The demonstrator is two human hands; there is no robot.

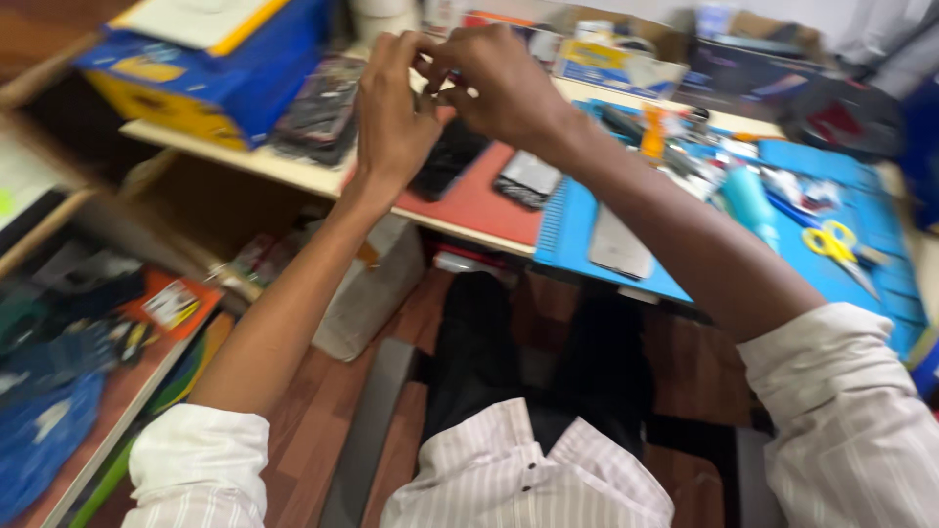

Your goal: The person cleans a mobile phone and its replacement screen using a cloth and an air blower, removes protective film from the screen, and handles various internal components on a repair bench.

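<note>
Striped sleeves aside, my left hand (391,112) and right hand (499,83) pinch some tiny blurred part together; one slip drops it past the worktop (293,171).

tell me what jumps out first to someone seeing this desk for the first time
The two hands meet raised over the middle of the desk: the left hand and right hand pinch something too small and blurred to tell. Beneath them a dark phone lies on a red mat. To the right a blue work mat carries yellow-handled scissors, and a blue and yellow box sits at the far left.
</note>
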